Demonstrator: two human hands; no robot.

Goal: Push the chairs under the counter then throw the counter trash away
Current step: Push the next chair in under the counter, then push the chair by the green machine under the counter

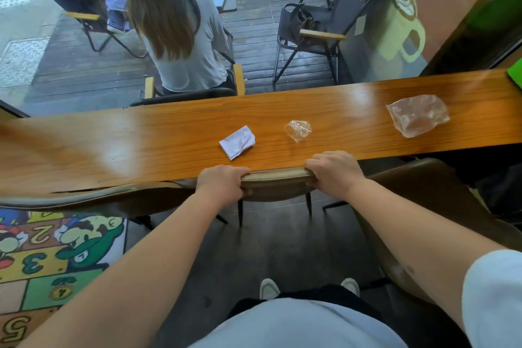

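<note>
A long wooden counter point(141, 144) runs across the view in front of a window. My left hand point(221, 182) and my right hand point(334, 172) both grip the top edge of a brown chair's backrest point(275, 181), which sits tight against the counter's near edge. On the counter lie a crumpled white paper point(237, 142), a crushed clear plastic cup point(298, 129) and a clear plastic bag point(418, 114). Another brown chair point(84, 200) stands to the left against the counter. A third brown chair point(432, 178) on the right is angled out from it.
A colourful numbered rug point(42, 260) covers the floor at the lower left. My shoes point(268, 288) stand on dark floor behind the middle chair. Behind the window, people sit on folding chairs on a wooden deck. A green object point(515, 72) lies at the counter's far right.
</note>
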